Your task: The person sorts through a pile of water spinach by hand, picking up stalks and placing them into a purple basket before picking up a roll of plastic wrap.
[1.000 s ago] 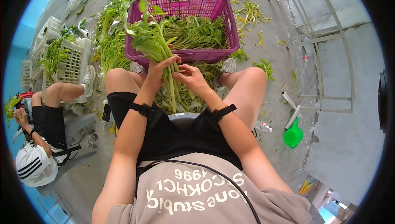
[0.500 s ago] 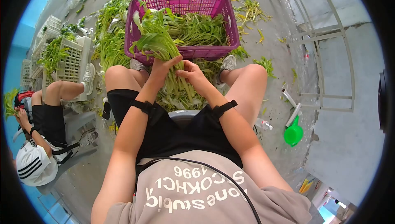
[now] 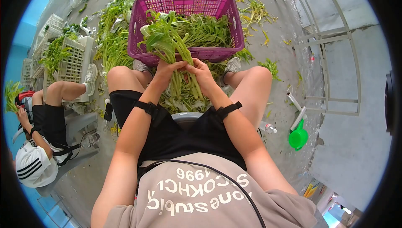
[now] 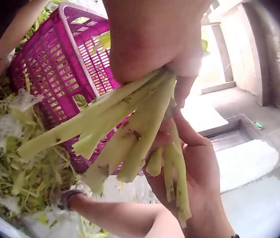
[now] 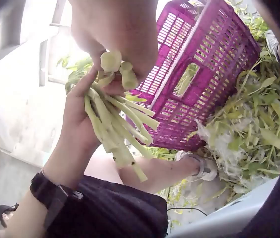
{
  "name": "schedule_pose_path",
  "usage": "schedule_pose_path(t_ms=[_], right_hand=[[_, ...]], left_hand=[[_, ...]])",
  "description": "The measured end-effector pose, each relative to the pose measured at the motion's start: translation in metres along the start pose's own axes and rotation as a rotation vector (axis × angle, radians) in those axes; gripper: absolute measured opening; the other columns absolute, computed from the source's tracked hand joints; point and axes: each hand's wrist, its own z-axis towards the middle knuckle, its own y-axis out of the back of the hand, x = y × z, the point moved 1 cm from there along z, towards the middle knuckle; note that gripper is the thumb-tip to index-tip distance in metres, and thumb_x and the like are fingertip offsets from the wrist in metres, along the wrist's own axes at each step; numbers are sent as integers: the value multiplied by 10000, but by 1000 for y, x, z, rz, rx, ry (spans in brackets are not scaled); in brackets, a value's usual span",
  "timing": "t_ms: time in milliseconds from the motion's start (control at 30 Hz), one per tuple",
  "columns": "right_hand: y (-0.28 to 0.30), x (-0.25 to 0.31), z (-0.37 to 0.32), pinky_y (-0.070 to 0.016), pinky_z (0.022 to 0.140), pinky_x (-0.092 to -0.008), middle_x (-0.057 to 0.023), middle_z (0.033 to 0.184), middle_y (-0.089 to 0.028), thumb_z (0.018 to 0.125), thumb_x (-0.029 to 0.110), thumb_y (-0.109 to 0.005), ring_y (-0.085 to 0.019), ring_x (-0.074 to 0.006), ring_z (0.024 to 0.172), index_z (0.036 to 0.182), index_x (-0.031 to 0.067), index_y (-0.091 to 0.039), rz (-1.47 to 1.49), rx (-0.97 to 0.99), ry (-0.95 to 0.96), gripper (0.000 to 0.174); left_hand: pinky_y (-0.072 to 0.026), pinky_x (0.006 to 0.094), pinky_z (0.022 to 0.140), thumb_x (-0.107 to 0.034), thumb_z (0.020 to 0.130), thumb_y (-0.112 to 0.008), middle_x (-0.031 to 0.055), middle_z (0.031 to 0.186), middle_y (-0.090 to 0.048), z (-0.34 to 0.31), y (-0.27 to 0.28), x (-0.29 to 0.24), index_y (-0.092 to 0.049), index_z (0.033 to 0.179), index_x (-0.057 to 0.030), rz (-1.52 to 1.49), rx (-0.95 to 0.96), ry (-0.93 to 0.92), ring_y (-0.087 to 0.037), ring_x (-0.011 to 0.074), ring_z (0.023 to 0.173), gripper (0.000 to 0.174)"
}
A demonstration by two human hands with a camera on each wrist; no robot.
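My left hand (image 3: 164,71) grips a bunch of leafy greens (image 3: 161,43), its leaves over the near left part of the purple crate (image 3: 201,54). In the left wrist view, thick pale stalks (image 4: 130,134) fan out below that hand, with brown marks near their cut ends. My right hand (image 3: 202,75) meets the left at the stems, thumbs close together. The right wrist view shows it pinching several stalks (image 5: 111,60) whose round cut ends face the camera, beside the left hand's bunch. Wilted-looking greens (image 3: 201,31) lie inside the crate.
Trimmed leaves and stems (image 4: 21,163) pile on the floor between my legs and the crate. More greens (image 3: 111,39) lie left of it. A person (image 3: 42,131) sits at left beside white crates (image 3: 73,62). At right are a metal frame (image 3: 351,60) and a green scoop (image 3: 298,136).
The bunch has swung lower and to the right over the crate. My right hand has come up against the left, and the stalks have spread into two parts between the hands.
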Motion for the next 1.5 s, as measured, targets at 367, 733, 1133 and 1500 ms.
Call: schedule_pose_path(t_ms=[367, 733, 1133, 1500], right_hand=[[2, -6, 4, -516, 776, -294, -42, 1053, -658, 970, 116, -655, -612, -115, 942, 1224, -5, -599, -155, -104, 113, 287], [-4, 6, -4, -573, 688, -315, -79, 1028, -675, 868, -9, -698, -682, -169, 848, 1269, -8, -555, -156, -105, 7, 426], [-3, 12, -5, -461, 521, -266, -55, 867, -683, 906, 7, -651, -577, -114, 592, 1156, -1, -626, -75, -131, 78, 251], [17, 32, -3, -377, 459, -265, -47, 799, -634, 913, 51, -649, -484, -95, 496, 1203, -12, -611, -2, -434, 173, 299]], left_hand=[[-466, 251, 638, -65, 851, -761, 20, 1013, -702, 4, 4, 2, -650, 1145, -50, 78, -3, -90, -614, 88, 794, 314], [-562, 302, 752, -44, 863, -749, 61, 1068, -704, 2, 4, 4, -632, 1203, -39, 7, -25, -39, -686, 167, 925, 360], [-524, 297, 800, -22, 850, -735, 62, 1135, -678, -2, 2, -9, -524, 1367, -42, -101, 129, 56, -649, 153, 949, 559], [-511, 306, 633, 14, 811, -635, 91, 948, -650, 5, 22, 8, -639, 1088, 20, 13, 74, 365, -624, 180, 697, 277]])
